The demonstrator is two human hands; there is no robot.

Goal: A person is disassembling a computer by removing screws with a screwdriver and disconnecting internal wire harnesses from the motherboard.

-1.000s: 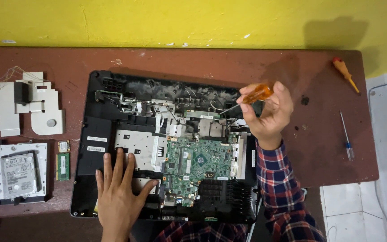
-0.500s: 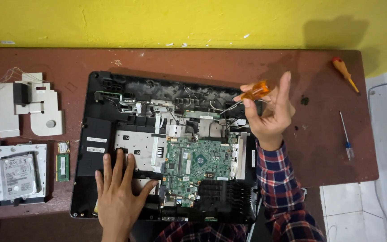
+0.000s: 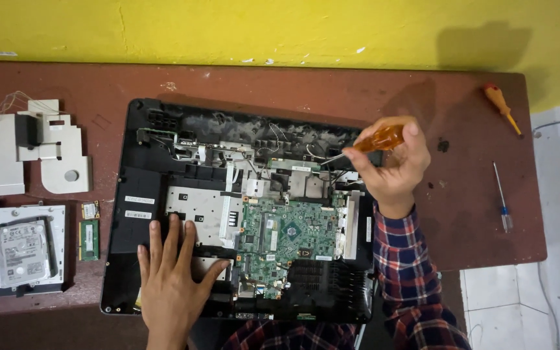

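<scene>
Under both hands lies a black plastic laptop base [image 3: 144, 214], opened up, with a green circuit board [image 3: 286, 236] showing at its middle. The left hand [image 3: 173, 275] rests flat on the base's near edge, fingers spread and holding nothing, just left of the board. The right hand [image 3: 393, 165] is closed around the amber translucent handle of a screwdriver [image 3: 374, 140], whose thin metal shaft slants down and left from the fingers to the base's far part, near loose wires; where the tip touches is too small to tell. Well to the left of the left hand sit a silver hard drive in a metal bracket [image 3: 21, 253], a small green memory stick [image 3: 89, 240] and pale grey metal shield plates [image 3: 30, 152]. To the right of the right hand, well apart on the brown table [image 3: 474, 220], lie an orange-handled screwdriver [image 3: 501, 107] and a slim blue-handled screwdriver [image 3: 503, 201].
</scene>
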